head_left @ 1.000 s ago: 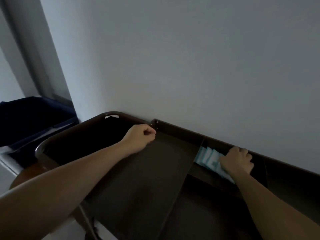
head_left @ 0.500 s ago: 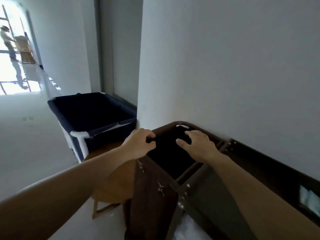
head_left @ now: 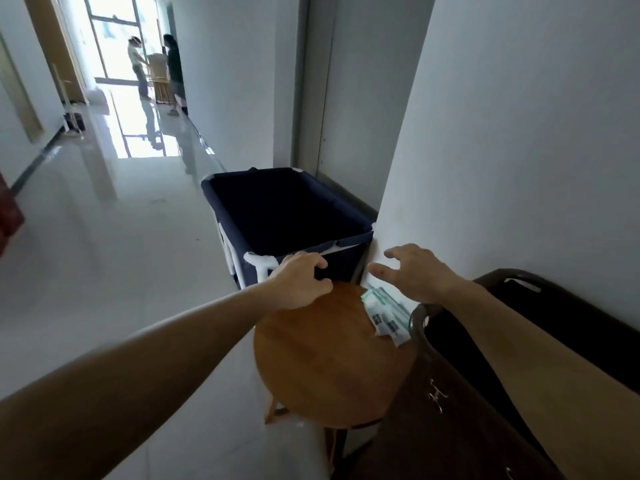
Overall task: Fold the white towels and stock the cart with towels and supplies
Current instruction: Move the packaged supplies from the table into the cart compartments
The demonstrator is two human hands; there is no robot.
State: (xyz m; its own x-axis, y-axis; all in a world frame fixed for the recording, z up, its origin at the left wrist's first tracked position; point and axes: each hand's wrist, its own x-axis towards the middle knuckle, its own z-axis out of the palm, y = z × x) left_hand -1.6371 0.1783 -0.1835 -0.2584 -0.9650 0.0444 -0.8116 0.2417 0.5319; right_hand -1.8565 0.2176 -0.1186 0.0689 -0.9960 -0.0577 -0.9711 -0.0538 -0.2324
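- While its fingers curl at the near rim of the bin (head_left: 287, 216), the left hand (head_left: 300, 280) may grip it or not; I cannot tell.
- Packets (head_left: 383, 311) lie at the right edge of the round surface (head_left: 322, 362).
- Right hand (head_left: 414, 273) hovers over them, fingers spread wide.
- Cart (head_left: 460, 396) stands just right of the packets.

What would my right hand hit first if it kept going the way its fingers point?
Most likely the navy bin: your right hand, open above the packets on the stool, points forward-left toward its near corner. Depth is unclear, so it could brush the white wall corner first.
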